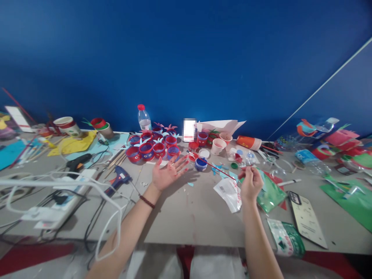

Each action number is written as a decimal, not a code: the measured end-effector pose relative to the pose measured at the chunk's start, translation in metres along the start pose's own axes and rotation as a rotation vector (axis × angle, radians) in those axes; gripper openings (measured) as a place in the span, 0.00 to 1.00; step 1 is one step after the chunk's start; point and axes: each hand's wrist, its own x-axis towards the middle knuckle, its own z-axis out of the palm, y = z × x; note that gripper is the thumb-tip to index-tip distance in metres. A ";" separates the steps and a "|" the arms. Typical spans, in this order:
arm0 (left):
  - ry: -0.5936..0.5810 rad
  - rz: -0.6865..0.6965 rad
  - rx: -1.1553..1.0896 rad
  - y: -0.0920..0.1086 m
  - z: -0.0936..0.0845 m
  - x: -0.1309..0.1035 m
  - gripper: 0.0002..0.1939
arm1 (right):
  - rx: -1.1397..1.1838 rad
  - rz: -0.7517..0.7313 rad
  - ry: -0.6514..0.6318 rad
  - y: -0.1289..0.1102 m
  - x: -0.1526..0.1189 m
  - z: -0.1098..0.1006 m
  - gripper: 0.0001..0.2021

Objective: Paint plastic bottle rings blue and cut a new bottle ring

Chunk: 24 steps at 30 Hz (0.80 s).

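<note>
My left hand (170, 176) is held palm up above the table, its fingers spread and nothing in it. Just beyond it stand several red and blue paper-cup figures (147, 152) with googly eyes and cut-paper tops. My right hand (251, 184) is closed, fingertips pinched together; what they hold, if anything, is hidden. A thin red paintbrush (219, 169) slants over the blue paint jar (200, 164), its near end close to my right fingertips. Whether they touch it I cannot tell. Beside that jar are a red paint jar (193, 157) and a white lid (204, 154).
Cables and a power strip (65, 201) cover the left, with a blue glue gun (118, 180). A bottle (143, 118) stands at the back. White packaging (228, 193), a green packet (270, 192) and a phone (306, 219) lie rightward. Paper cups (218, 147) stand behind.
</note>
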 end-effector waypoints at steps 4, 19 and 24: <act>0.013 0.008 0.027 -0.001 0.003 0.000 0.34 | -0.028 -0.028 -0.004 -0.005 -0.002 0.001 0.18; 0.091 0.052 0.096 -0.005 0.004 0.005 0.25 | -0.003 0.002 -0.019 0.001 -0.002 0.001 0.18; 0.144 0.089 0.199 -0.007 0.001 0.007 0.19 | -0.013 0.012 -0.026 -0.003 -0.003 0.002 0.18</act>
